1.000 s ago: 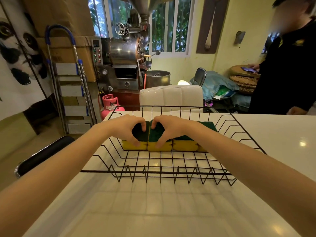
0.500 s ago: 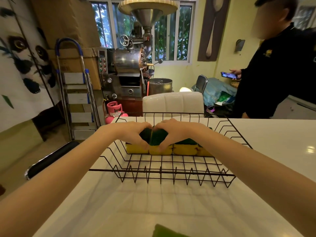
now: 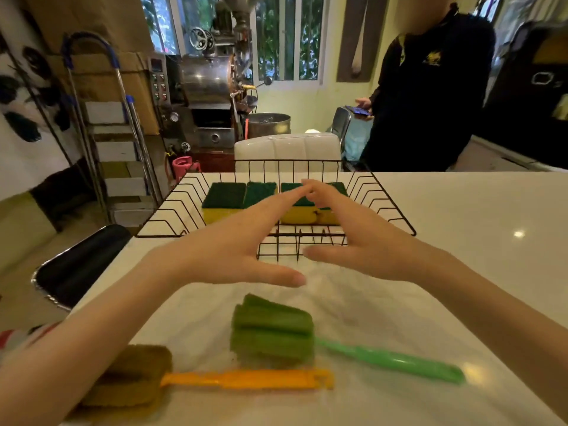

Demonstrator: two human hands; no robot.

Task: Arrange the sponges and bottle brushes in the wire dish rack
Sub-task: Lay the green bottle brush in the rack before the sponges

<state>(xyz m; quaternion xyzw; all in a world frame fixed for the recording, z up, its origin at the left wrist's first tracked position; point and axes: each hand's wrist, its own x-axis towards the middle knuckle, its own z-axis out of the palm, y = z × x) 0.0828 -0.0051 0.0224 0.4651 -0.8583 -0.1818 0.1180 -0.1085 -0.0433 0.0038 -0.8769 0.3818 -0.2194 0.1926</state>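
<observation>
Both my hands are empty and spread flat, fingers stretched forward. My left hand (image 3: pixel 227 250) and my right hand (image 3: pixel 362 241) angle in toward each other so the fingertips meet, or nearly meet, over the near side of the wire dish rack (image 3: pixel 172 210); the motion blur there keeps me from saying whether they truly touch. My thumbs point inward, close together but apart.

Inside the rack, along its far side, the sponges (image 3: pixel 224 201) sit in a row, green scrub face up and yellow foam below, pressed side by side; my fingers cover part of the right-hand ones.

Nearer to me on the white counter (image 3: pixel 461 210) lie two bottle brushes outside the rack. The green bottle brush (image 3: pixel 273 330) has its foam head just below my thumbs, handle running off to the right. The orange bottle brush (image 3: pixel 239 379) lies closer still, its brownish head under my left forearm
</observation>
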